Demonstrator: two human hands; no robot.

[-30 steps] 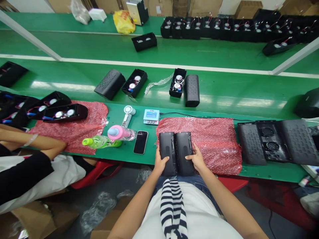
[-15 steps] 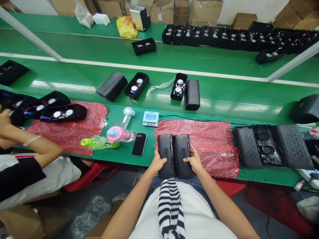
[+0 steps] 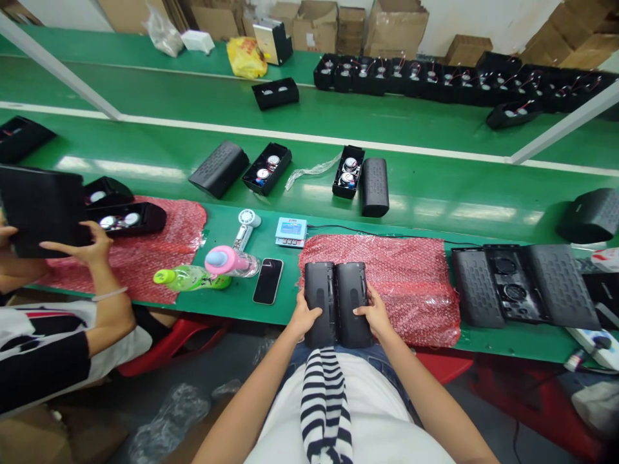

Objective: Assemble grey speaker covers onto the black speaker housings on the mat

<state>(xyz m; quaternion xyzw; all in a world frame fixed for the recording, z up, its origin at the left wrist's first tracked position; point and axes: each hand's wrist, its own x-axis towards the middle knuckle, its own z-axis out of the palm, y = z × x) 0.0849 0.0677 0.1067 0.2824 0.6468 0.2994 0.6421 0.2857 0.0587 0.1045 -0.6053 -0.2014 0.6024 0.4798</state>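
Two black speaker shells lie side by side on a red bubble-wrap mat (image 3: 411,283) at the table's near edge. My left hand (image 3: 304,317) grips the left shell (image 3: 320,296) by its lower left side. My right hand (image 3: 373,316) grips the right shell (image 3: 353,298) by its lower right side. Both shells overhang the table edge toward my lap. The fingers of both hands curl round the shell edges.
A phone (image 3: 268,281), a pink bottle (image 3: 227,261), a green bottle (image 3: 191,278), a small fan (image 3: 246,225) and a meter (image 3: 291,231) lie to the left. Black grille panels (image 3: 525,283) sit at right. A co-worker at left holds a black shell (image 3: 41,209). More shells stand on the green conveyor (image 3: 435,187).
My hands and the two shells have barely shifted. The co-worker at left has lifted a black shell up off their mat.
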